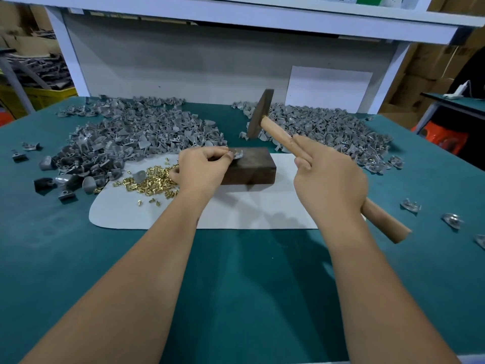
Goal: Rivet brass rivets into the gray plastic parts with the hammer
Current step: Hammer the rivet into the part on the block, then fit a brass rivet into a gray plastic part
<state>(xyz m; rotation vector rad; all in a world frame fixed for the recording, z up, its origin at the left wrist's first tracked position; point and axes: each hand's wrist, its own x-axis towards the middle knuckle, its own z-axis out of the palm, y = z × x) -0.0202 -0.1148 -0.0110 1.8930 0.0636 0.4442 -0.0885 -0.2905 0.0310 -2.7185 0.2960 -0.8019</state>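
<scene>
A dark metal block [252, 168] lies on a white mat [252, 208] in the middle of the green table. My left hand [202, 170] pinches a small gray plastic part [237, 154] on the block's top left edge. My right hand [329, 177] grips the wooden handle of a hammer [278, 131], index finger stretched along it. The dark hammer head [258, 114] hangs raised above and behind the block. Loose brass rivets [149, 181] lie scattered on the mat left of my left hand.
Two big heaps of gray plastic parts [136, 135] [328, 130] flank the block at the back left and back right. Stray parts [410, 206] lie at the right edge and the far left. A white shelf frame [236, 14] overhangs the back.
</scene>
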